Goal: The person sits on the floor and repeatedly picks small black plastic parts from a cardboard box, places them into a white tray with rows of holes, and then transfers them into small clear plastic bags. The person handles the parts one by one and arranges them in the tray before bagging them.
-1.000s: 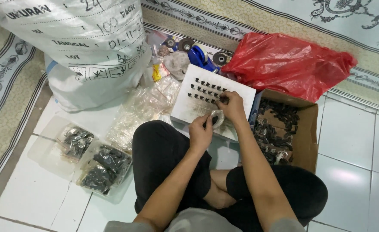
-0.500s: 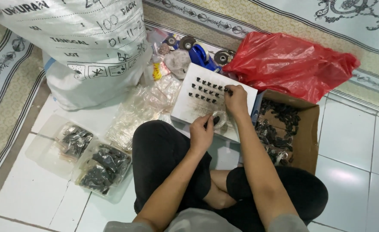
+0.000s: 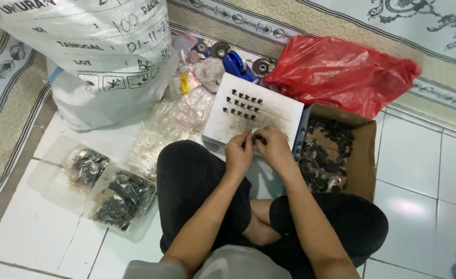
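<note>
- Right now we've got both hands together at the near edge of the white board (image 3: 269, 111).
- Left hand (image 3: 238, 154) pinches a small clear bag (image 3: 250, 135); right hand (image 3: 273, 147) closes on a small black part (image 3: 259, 139) at its mouth.
- 2 rows of black parts (image 3: 243, 105) sit on the board.
- Cardboard box (image 3: 365, 155) of parts sits just right of it.

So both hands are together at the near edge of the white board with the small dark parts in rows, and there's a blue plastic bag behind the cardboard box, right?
Not quite: the plastic bag behind the cardboard box is red, not blue. The head view shows it. The rest holds: the left hand and right hand meet at the near edge of the white board with rows of small dark parts.
</note>
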